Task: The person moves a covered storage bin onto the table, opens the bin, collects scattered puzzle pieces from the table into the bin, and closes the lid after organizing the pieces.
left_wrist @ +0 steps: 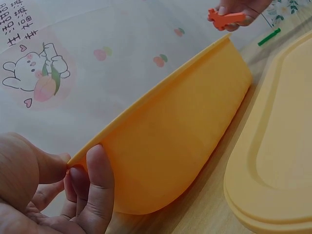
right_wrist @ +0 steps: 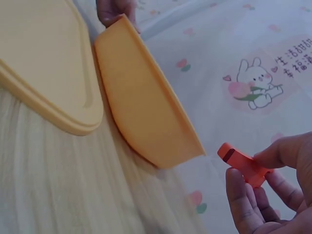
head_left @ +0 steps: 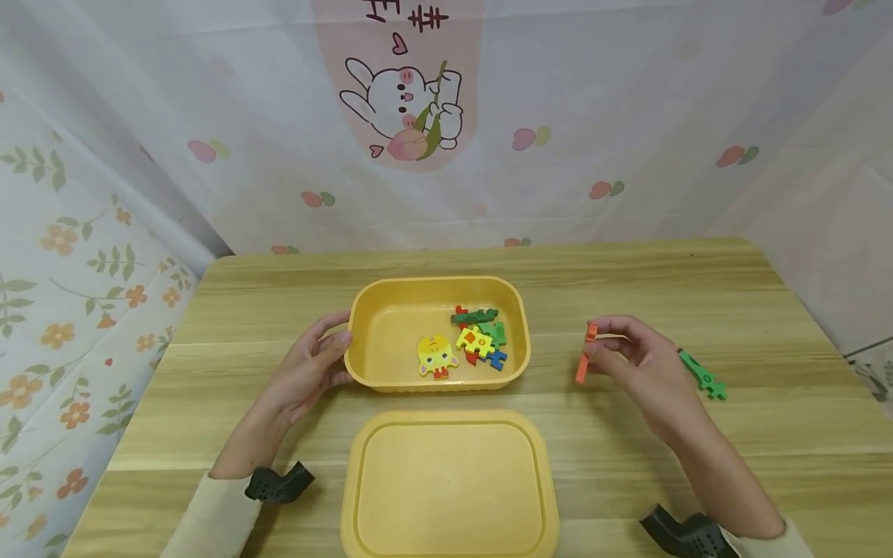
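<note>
My left hand (head_left: 314, 364) grips the left rim of a yellow plastic box (head_left: 391, 333), thumb over the edge and fingers against the outer wall. Inside the box, toward its right side, lie several coloured puzzle pieces (head_left: 476, 341) in yellow, green, red and blue. A yellow animal-head piece (head_left: 436, 355) lies beside them. To the right of the box, my right hand (head_left: 645, 368) pinches an orange puzzle piece (right_wrist: 246, 165) between thumb and fingers, held above the table. One end of that piece has a dark stripe in the right wrist view.
A matching yellow lid (head_left: 449, 484) lies flat in front of the box. Beyond my right hand, a green puzzle piece (head_left: 703, 376) rests on the wooden table (head_left: 279, 287). A printed cloth (head_left: 558, 93) hangs behind the table's back edge.
</note>
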`<state>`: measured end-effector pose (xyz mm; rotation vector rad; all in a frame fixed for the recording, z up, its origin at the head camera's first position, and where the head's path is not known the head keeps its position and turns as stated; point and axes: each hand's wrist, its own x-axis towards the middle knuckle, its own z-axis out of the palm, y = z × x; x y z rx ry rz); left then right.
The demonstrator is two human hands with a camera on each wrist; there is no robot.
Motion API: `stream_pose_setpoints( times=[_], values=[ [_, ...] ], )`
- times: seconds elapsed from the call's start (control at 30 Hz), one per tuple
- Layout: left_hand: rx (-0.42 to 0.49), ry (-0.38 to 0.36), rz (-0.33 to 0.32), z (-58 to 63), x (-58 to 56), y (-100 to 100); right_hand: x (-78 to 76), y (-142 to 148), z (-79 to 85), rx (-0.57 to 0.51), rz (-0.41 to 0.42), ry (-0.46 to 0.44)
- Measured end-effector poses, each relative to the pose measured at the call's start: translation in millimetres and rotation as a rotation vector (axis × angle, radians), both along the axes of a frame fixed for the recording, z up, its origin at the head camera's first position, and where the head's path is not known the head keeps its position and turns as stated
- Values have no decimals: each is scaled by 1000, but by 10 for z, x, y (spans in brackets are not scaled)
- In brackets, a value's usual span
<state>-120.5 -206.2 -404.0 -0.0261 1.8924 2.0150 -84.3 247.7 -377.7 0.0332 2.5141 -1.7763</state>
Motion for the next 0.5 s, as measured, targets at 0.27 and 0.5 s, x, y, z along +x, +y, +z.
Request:
stream_pose_setpoints(
  times=[0.27,0.5],
  values=[
    [1,3,12,3,1,8,-89,-106,23,-197,38,37],
    [10,-3,9,-8,4,0,-152,-209,30,-221,48,44]
  ],
)
